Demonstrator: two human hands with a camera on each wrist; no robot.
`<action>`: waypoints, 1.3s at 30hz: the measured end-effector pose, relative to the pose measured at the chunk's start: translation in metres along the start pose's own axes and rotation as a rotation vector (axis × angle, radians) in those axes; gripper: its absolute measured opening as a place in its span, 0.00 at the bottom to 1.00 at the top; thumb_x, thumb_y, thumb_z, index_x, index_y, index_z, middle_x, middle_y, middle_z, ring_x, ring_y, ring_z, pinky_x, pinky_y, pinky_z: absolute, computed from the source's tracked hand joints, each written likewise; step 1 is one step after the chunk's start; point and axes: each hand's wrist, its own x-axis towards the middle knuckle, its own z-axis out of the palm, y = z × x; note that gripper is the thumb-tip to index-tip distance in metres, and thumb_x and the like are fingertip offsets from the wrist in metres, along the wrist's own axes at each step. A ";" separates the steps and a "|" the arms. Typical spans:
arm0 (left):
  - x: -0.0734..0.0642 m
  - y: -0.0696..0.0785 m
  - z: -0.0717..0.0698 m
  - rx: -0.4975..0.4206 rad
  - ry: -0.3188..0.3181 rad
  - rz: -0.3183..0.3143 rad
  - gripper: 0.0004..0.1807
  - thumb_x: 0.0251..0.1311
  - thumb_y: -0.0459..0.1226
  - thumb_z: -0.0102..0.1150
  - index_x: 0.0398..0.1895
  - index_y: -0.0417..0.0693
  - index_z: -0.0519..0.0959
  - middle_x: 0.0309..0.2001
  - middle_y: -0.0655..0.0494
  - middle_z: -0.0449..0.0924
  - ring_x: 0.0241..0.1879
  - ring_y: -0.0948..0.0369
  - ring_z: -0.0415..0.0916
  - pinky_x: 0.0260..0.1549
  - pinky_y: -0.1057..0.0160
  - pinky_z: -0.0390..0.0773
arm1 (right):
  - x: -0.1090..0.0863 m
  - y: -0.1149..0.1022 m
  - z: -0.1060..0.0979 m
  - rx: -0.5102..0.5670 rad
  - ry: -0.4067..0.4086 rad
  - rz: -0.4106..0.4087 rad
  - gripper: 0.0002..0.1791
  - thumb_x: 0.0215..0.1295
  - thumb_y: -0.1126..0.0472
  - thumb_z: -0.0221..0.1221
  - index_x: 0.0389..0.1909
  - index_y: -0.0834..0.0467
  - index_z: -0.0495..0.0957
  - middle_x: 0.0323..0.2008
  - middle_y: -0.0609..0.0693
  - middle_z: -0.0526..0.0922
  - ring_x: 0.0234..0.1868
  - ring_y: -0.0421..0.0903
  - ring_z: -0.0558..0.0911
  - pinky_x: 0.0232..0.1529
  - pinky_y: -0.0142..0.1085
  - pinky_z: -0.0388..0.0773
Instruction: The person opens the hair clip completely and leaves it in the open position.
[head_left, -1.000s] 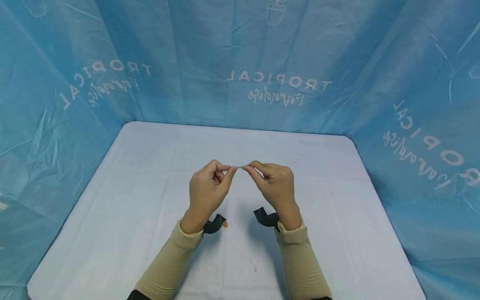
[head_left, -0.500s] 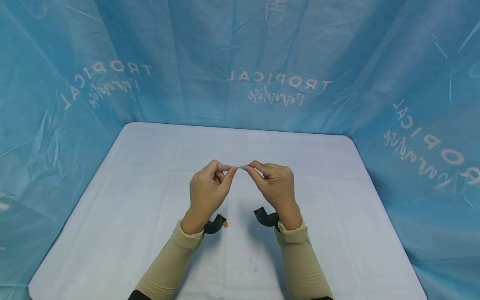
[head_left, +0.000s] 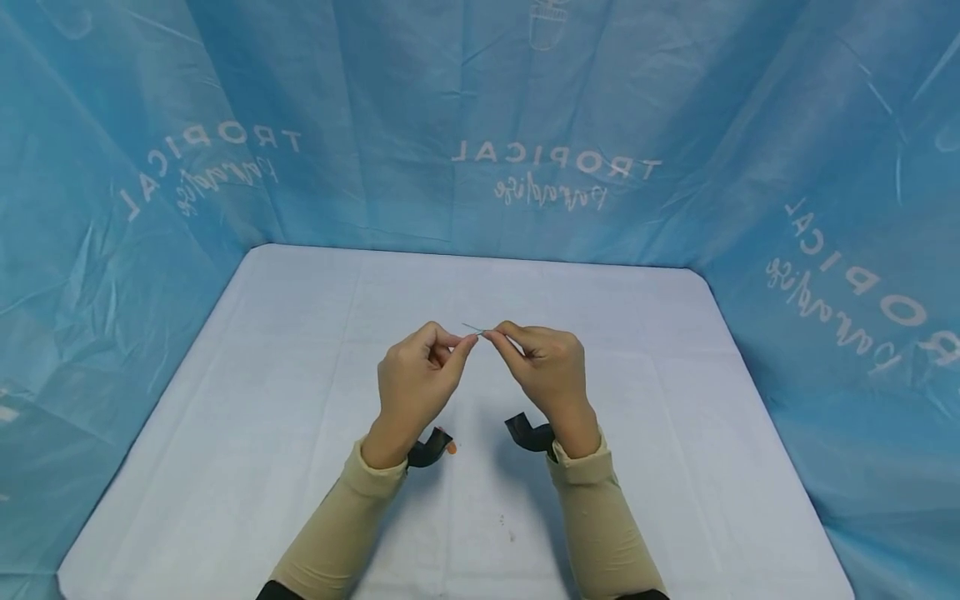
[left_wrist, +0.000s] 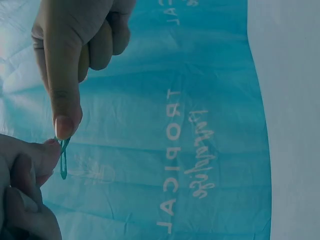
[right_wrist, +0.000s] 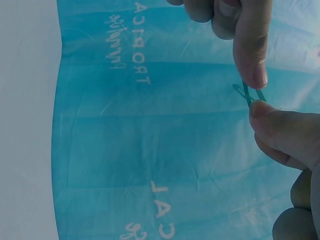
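Between both hands is a thin green paper clip [head_left: 472,327], its wire parted into crossing arms. In the head view one strand sticks out up and left from the right fingertips, behind the left ones. My left hand [head_left: 416,375] pinches one part between thumb and forefinger; my right hand [head_left: 551,367] pinches the other, fingertips almost meeting. A narrow rounded loop of the clip [left_wrist: 63,167] hangs below the upper thumb in the left wrist view. The right wrist view has a loop of the paper clip [right_wrist: 240,91] and a separate strand above my right hand [right_wrist: 290,132]. The pinched parts are hidden.
Both hands are raised over a white-covered table [head_left: 300,333]. Black curved wrist mounts [head_left: 531,433] are on both wrists; a small orange thing [head_left: 451,448] shows beside the left one. A blue printed curtain [head_left: 555,100] surrounds the table's back and sides.
One strand of the paper clip has swung out and now points up and left from the right fingertips. The left fingertips have shifted slightly right, closer to the right ones.
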 end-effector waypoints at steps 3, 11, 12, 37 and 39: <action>-0.001 0.001 0.002 0.007 -0.009 -0.004 0.13 0.57 0.46 0.65 0.24 0.46 0.80 0.14 0.62 0.72 0.12 0.71 0.64 0.09 0.70 0.62 | -0.002 0.001 -0.001 -0.001 0.002 0.002 0.06 0.59 0.56 0.66 0.30 0.54 0.87 0.08 0.43 0.70 0.10 0.36 0.52 0.13 0.31 0.49; -0.024 -0.019 -0.020 0.139 -0.094 -0.094 0.12 0.53 0.49 0.68 0.25 0.51 0.83 0.14 0.65 0.72 0.11 0.72 0.62 0.08 0.70 0.60 | -0.012 -0.009 0.018 -0.016 -0.122 -0.090 0.06 0.58 0.54 0.67 0.29 0.52 0.87 0.15 0.43 0.80 0.10 0.33 0.63 0.12 0.26 0.57; -0.028 -0.023 -0.025 0.170 -0.113 -0.111 0.12 0.53 0.49 0.68 0.26 0.51 0.83 0.14 0.66 0.71 0.11 0.72 0.60 0.07 0.69 0.59 | -0.014 -0.011 0.024 -0.018 -0.151 -0.106 0.06 0.58 0.53 0.66 0.30 0.51 0.87 0.17 0.42 0.81 0.11 0.32 0.65 0.13 0.25 0.57; -0.101 -0.071 -0.062 0.440 -0.424 -0.406 0.04 0.52 0.45 0.69 0.27 0.59 0.87 0.10 0.68 0.64 0.08 0.66 0.55 0.06 0.66 0.55 | -0.065 -0.035 0.097 -0.114 -0.791 -0.138 0.09 0.65 0.48 0.59 0.39 0.43 0.86 0.14 0.37 0.78 0.09 0.29 0.65 0.09 0.24 0.57; -0.104 -0.073 -0.063 0.446 -0.434 -0.430 0.04 0.52 0.46 0.68 0.28 0.59 0.87 0.10 0.69 0.64 0.08 0.66 0.55 0.07 0.66 0.55 | -0.067 -0.033 0.093 -0.114 -0.811 -0.094 0.13 0.64 0.46 0.59 0.44 0.45 0.85 0.11 0.36 0.76 0.09 0.29 0.65 0.09 0.25 0.57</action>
